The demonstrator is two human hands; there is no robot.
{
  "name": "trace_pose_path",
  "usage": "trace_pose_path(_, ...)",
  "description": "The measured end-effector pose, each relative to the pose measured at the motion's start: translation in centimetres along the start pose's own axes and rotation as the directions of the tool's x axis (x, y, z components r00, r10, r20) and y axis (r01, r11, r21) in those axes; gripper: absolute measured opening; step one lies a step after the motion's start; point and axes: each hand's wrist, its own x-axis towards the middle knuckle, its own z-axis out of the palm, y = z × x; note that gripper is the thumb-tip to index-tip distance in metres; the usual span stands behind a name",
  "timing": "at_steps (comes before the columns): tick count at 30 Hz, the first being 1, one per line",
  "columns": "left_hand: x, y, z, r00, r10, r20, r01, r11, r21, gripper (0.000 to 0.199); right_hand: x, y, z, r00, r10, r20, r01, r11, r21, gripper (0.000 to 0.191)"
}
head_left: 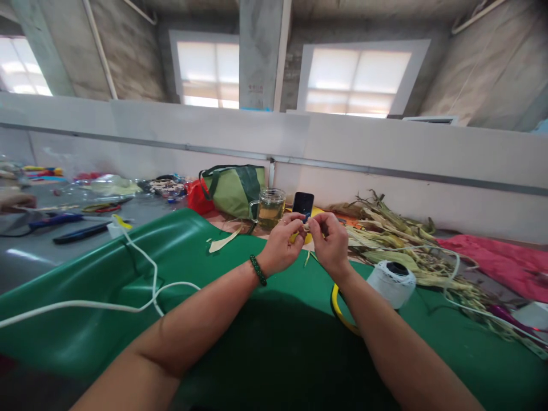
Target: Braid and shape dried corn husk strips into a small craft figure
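Both hands meet over the far part of the green mat, fingertips almost touching. My left hand, below a dark green bead bracelet, has its fingers closed on a small pale piece. From the other side, my right hand pinches the same piece, which is too small to make out well. Just behind the fingers stands a dark phone. A glass mug of yellowish liquid is to the left of it. A yellow ring lies partly under my right forearm.
White thread spool beside my right forearm. Dried husks and pink cloth lie at right. A green bag stands behind; a white cable crosses the mat at left. Tools and another person's hand are far left.
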Motion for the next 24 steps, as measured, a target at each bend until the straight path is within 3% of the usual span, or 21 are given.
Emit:
trace_pose_path(3, 0.0, 0.0, -0.1, 0.996, -0.064, -0.069, 0.065, 0.998, 0.011, 0.014, -0.3, 0.1, 0.5, 0.999, 0.035, -0.012, -0.034, 0.999, 0.038, 0.016)
trace_pose_path(6, 0.1, 0.0, -0.1, 0.98, -0.188, -0.07, 0.178, 0.976, -0.129, 0.016, -0.4, 0.0, 0.8, 0.998, 0.068, -0.016, -0.067, 0.996, 0.066, 0.018)
trace_pose_path(9, 0.1, 0.2, 0.0, 0.949, -0.313, -0.033, 0.276, 0.877, -0.395, 0.009, -0.5, 0.0, 0.9, 0.994, 0.104, -0.033, -0.1, 0.99, 0.095, 0.017)
trace_pose_path(11, 0.1, 0.4, 0.2, 0.934, -0.356, 0.023, 0.313, 0.788, -0.53, 0.023, -0.5, 0.1, 0.9, 0.991, 0.125, -0.048, -0.119, 0.987, 0.104, 0.018)
trace_pose_path(15, 0.2, 0.3, 0.6, 0.915, -0.398, 0.07, 0.356, 0.712, -0.605, 0.036, -0.7, 0.1, 1.0, 0.985, 0.16, -0.064, -0.151, 0.98, 0.127, 0.02)
trace_pose_path(20, 0.2, -0.5, 0.5, 0.937, -0.348, 0.028, 0.312, 0.797, -0.517, 0.028, -0.3, -0.8, 0.6, 0.957, 0.288, 0.019, -0.28, 0.912, 0.298, 0.022)
trace_pose_path(24, 0.1, -0.7, 0.3, 0.964, -0.267, 0.021, 0.254, 0.888, -0.384, 0.02, 0.2, -1.1, 0.0, 0.945, 0.323, 0.06, -0.326, 0.903, 0.28, 0.022)
